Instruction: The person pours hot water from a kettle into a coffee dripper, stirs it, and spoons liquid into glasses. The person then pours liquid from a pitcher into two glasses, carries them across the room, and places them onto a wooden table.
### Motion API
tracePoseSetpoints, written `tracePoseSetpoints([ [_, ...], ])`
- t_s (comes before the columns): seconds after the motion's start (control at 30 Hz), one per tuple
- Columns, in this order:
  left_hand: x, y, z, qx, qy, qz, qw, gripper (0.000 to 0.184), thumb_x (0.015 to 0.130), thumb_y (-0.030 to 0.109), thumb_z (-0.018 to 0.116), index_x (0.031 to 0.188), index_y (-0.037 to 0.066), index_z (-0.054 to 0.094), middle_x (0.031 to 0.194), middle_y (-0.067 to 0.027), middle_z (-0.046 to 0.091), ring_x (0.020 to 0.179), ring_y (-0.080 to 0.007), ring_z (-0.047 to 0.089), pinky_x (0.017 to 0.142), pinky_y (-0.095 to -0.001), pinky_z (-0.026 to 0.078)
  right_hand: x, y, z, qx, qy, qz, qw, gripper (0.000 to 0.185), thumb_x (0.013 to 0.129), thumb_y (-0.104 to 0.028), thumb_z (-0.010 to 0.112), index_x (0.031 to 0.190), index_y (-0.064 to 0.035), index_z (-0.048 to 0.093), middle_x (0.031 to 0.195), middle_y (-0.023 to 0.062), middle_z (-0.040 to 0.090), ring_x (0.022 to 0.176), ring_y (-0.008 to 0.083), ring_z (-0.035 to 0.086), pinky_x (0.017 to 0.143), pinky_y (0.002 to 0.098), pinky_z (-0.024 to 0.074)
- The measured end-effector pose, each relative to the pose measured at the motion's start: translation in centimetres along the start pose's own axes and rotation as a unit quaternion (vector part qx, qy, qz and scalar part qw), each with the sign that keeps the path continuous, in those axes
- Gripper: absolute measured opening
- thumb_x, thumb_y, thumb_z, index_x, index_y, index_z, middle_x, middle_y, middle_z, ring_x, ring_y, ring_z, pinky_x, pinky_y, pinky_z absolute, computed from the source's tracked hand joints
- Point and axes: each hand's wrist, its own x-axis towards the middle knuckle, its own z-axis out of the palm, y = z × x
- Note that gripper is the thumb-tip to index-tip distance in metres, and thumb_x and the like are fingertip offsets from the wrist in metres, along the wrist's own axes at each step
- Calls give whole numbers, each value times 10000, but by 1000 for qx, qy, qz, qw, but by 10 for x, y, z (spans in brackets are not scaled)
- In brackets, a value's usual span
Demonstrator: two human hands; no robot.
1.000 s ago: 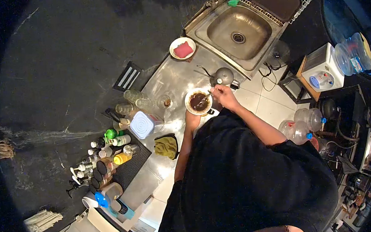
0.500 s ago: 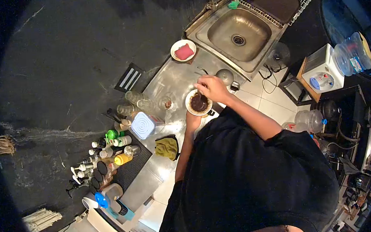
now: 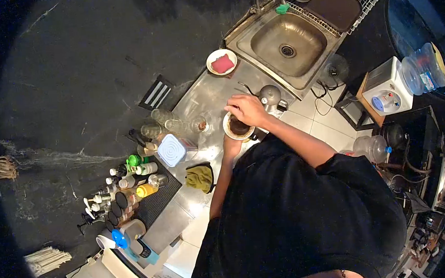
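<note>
A round white cup (image 3: 227, 130) stands over the steel counter, with dark brown, wet-looking contents that resemble coffee grounds. My left hand (image 3: 231, 146) is wrapped around its near side, fingers mostly hidden beneath it. Over the cup's far rim is my right hand (image 3: 247, 109), fingers curled downward and pinched. Whatever they grip, if anything, is hidden under the hand. Just beyond my right wrist sits a metal gooseneck kettle (image 3: 270, 96), its thin spout pointing toward the upper left.
Left of the cup stand a glass server (image 3: 199, 124), more glasses (image 3: 175, 124) and a white-lidded container (image 3: 172, 149). A yellow-green cloth (image 3: 199, 177) lies nearer. Several bottles crowd a black mat (image 3: 160, 200). Behind are a bowl with a pink sponge (image 3: 222, 63) and the sink (image 3: 259, 37).
My right hand has shifted a little left across the cup and now covers more of its far side. The kettle shows more fully. My left hand stays on the cup.
</note>
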Motion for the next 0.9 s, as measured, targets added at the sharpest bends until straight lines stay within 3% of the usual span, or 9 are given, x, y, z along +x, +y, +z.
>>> tracePoseSetpoints([
  [0.2, 0, -3, -7, 47, -15, -9, 999, 670, 884, 181, 730, 1454, 37, 409, 1399, -87, 531, 1276, -191, 516, 1078, -361, 407, 5, -5, 3, 24, -81, -69, 994, 288, 944, -307, 594, 833, -44, 622, 829, 148, 620, 858, 388, 614, 737, 484, 480],
  [0.4, -1, -31, -9, -72, -10, -29, 997, 709, 896, 208, 719, 1483, 52, 354, 1437, -88, 486, 1319, -200, 480, 1107, -371, 389, 4, -3, 0, 51, -106, -104, 988, 290, 942, -305, 592, 822, -42, 597, 845, 162, 617, 862, 400, 603, 747, 483, 469],
  [0.47, -1, -9, -8, 1, -26, -9, 1000, 692, 899, 204, 714, 1475, 51, 363, 1431, -90, 489, 1324, -208, 477, 1110, -371, 387, 4, -4, -1, 82, -106, -141, 981, 291, 944, -296, 590, 817, -35, 587, 828, 174, 611, 861, 406, 599, 743, 486, 463],
  [0.6, -1, -10, -8, 72, -13, -19, 997, 645, 905, 173, 700, 1458, 55, 389, 1427, -82, 493, 1317, -214, 485, 1109, -369, 389, 6, 2, 2, 87, -128, -120, 981, 286, 945, -283, 588, 823, -24, 579, 812, 191, 604, 841, 416, 598, 730, 491, 453],
  [0.77, 1, -18, -10, 13, -27, -11, 999, 632, 899, 164, 708, 1446, 55, 409, 1404, -79, 517, 1295, -201, 503, 1090, -362, 408, 6, 6, 2, 129, -149, -93, 976, 298, 945, -277, 587, 829, -4, 553, 792, 209, 596, 820, 426, 595, 717, 492, 457],
  [0.9, 1, -21, -12, 57, -24, -36, 997, 621, 904, 139, 699, 1448, 54, 412, 1408, -78, 521, 1290, -200, 509, 1080, -359, 417, 2, -2, -1, 140, -141, -131, 971, 323, 947, -281, 588, 810, 7, 540, 768, 219, 580, 809, 429, 593, 707, 488, 453],
])
